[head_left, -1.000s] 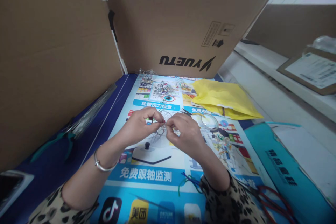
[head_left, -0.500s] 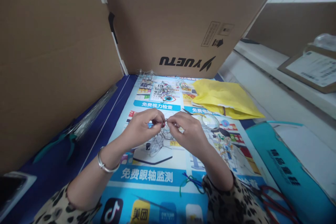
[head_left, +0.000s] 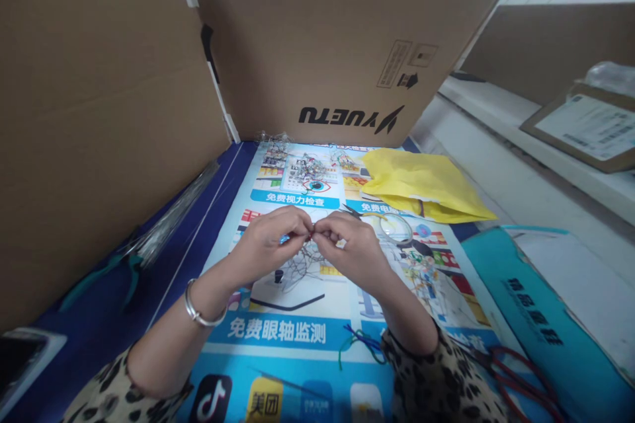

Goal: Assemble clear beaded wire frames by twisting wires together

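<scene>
My left hand [head_left: 270,241] is closed in a pinch on a tiny dark red piece [head_left: 311,234], most of it hidden by the fingertips. Tip to tip with it, my right hand [head_left: 350,244] pinches at the same spot; what lies between its fingers is too small to make out. A loose tangle of thin wire [head_left: 297,269] shows just below both hands, over the printed mat [head_left: 342,301]. Beyond the right hand lie small dark-tipped pliers [head_left: 353,211] and a clear ring-shaped roll [head_left: 397,230].
Cardboard panels [head_left: 317,46] stand behind and at the left. More wire tangles [head_left: 310,168], a yellow pouch [head_left: 426,185], green-handled pliers [head_left: 131,271], wire lengths [head_left: 173,218], blue and green strands [head_left: 364,340], red-handled scissors [head_left: 526,380] and a teal box [head_left: 536,317] lie around.
My right hand has moved slightly left, so its fingertips now meet those of my left hand. The whole view has shifted a little.
</scene>
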Available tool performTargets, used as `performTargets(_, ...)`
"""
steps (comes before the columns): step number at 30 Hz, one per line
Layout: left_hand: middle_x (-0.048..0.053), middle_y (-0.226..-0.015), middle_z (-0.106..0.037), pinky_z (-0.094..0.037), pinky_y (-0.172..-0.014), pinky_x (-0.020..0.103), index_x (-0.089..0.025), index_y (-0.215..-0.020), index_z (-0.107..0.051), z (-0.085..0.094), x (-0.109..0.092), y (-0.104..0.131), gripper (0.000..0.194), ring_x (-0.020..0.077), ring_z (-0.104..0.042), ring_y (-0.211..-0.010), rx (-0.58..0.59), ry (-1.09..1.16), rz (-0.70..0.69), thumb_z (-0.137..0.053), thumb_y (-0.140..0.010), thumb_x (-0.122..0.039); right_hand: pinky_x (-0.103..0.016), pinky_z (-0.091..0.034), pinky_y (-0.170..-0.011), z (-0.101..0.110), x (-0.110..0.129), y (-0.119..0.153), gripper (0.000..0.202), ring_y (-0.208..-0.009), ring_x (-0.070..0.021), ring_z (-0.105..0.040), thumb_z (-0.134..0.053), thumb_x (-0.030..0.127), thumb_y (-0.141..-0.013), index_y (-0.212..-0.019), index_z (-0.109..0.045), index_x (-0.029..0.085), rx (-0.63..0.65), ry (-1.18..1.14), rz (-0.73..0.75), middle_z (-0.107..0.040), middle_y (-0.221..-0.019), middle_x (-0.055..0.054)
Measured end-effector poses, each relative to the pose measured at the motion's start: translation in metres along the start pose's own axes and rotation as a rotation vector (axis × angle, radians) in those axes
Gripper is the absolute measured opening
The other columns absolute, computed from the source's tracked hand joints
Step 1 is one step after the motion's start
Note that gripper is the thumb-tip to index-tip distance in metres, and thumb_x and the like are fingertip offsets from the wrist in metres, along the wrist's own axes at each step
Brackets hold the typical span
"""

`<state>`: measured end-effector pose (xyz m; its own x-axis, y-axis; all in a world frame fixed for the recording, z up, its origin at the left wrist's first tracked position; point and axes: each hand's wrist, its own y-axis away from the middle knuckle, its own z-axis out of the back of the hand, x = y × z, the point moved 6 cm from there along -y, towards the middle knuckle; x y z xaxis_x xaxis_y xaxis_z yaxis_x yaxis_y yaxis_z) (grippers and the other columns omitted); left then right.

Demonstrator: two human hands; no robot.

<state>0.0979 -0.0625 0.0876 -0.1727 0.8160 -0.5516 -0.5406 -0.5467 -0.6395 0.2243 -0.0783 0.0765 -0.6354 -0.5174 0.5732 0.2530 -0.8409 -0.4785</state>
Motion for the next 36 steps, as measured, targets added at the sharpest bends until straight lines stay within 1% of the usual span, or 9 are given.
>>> performTargets(3, 0.002, -0.08, -0.064, -0.048, -0.069, 0.024, -0.018, -0.072, -0.052, -0.001, 0.001, 0.001, 0.016, 0.0116, -0.06, -0.079, 0.018, 0.002, 0.005, -0.052, -0.078, -0.003, -0.022, -0.04, -0.057, 0.001, 0.001, 0.0, 0.012, -0.062, -0.0105, -0.051, -0.054, 0.009, -0.073, -0.068, -0.058, 0.018, -0.035, -0.029, 0.007, -0.056, -0.064, 0.002)
performTargets(6, 0.002, -0.081, -0.064, -0.047, -0.069, 0.024, -0.018, -0.073, -0.053, 0.001, 0.007, 0.002, 0.015, 0.0115, -0.06, -0.078, 0.041, -0.003, 0.059, -0.051, -0.08, -0.004, -0.023, -0.042, -0.059, 0.003, 0.001, 0.0, 0.014, -0.064, -0.0115, -0.053, -0.051, 0.008, -0.073, -0.069, -0.058, 0.019, -0.036, -0.066, 0.02, -0.059, -0.067, 0.001)
performTargets(11, 0.001, -0.079, -0.063, -0.045, -0.067, 0.025, -0.017, -0.072, -0.05, 0.009, 0.017, 0.003, 0.013, 0.0117, -0.059, -0.075, 0.063, -0.055, 0.156, -0.055, -0.081, -0.009, -0.024, -0.042, -0.06, 0.006, 0.001, -0.001, 0.015, -0.065, -0.0122, -0.054, -0.051, 0.006, -0.069, -0.064, -0.059, 0.019, -0.012, -0.057, 0.027, -0.06, -0.065, 0.001)
performTargets(18, 0.0, -0.079, -0.063, -0.044, -0.066, 0.025, -0.017, -0.072, -0.05, 0.011, 0.02, 0.002, 0.013, 0.0114, -0.059, -0.073, 0.067, -0.097, 0.181, -0.053, -0.084, -0.012, -0.024, -0.041, -0.06, 0.005, -0.002, 0.0, 0.016, -0.064, -0.0119, -0.053, -0.05, 0.006, -0.068, -0.063, -0.058, 0.018, 0.036, -0.022, 0.043, -0.058, -0.064, 0.001)
performTargets(24, 0.0, -0.078, -0.062, -0.045, -0.067, 0.026, -0.018, -0.071, -0.048, 0.008, 0.018, 0.003, 0.017, 0.0118, -0.059, -0.074, 0.018, -0.126, 0.125, -0.048, -0.084, -0.006, -0.024, -0.04, -0.06, 0.003, 0.002, 0.0, 0.017, -0.063, -0.0124, -0.051, -0.047, 0.006, -0.068, -0.061, -0.056, 0.018, 0.082, 0.021, 0.101, -0.056, -0.061, 0.0)
performTargets(27, 0.0, -0.079, -0.062, -0.045, -0.067, 0.025, -0.018, -0.072, -0.048, 0.008, 0.018, 0.003, 0.018, 0.0115, -0.058, -0.075, 0.007, -0.129, 0.102, -0.047, -0.083, -0.004, -0.024, -0.041, -0.06, 0.001, 0.002, 0.001, 0.017, -0.063, -0.0123, -0.052, -0.048, 0.005, -0.068, -0.062, -0.056, 0.018, 0.107, 0.022, 0.098, -0.057, -0.063, 0.0)
performTargets(32, 0.001, -0.081, -0.062, -0.046, -0.068, 0.025, -0.018, -0.075, -0.05, 0.013, 0.019, 0.002, 0.017, 0.0113, -0.059, -0.078, 0.042, -0.063, 0.092, -0.046, -0.084, -0.005, -0.024, -0.044, -0.063, 0.004, 0.0, 0.002, 0.014, -0.068, -0.0127, -0.057, -0.052, 0.01, -0.076, -0.069, -0.061, 0.018, 0.124, 0.031, 0.047, -0.063, -0.071, -0.001)
performTargets(34, 0.002, -0.082, -0.062, -0.047, -0.069, 0.025, -0.018, -0.074, -0.05, 0.015, 0.019, 0.002, 0.017, 0.0113, -0.059, -0.077, 0.06, -0.028, 0.075, -0.044, -0.085, -0.005, -0.026, -0.046, -0.066, 0.009, 0.001, 0.001, 0.014, -0.071, -0.0134, -0.059, -0.052, 0.013, -0.08, -0.073, -0.063, 0.019, 0.102, 0.041, 0.059, -0.065, -0.073, -0.002)
performTargets(36, 0.002, -0.083, -0.062, -0.047, -0.069, 0.025, -0.018, -0.075, -0.05, 0.017, 0.017, 0.002, 0.018, 0.0113, -0.059, -0.077, 0.083, -0.009, 0.055, -0.044, -0.085, -0.004, -0.029, -0.047, -0.071, 0.016, 0.003, 0.0, 0.014, -0.075, -0.0148, -0.06, -0.052, 0.015, -0.082, -0.077, -0.064, 0.019, 0.031, 0.069, 0.096, -0.067, -0.076, -0.003)
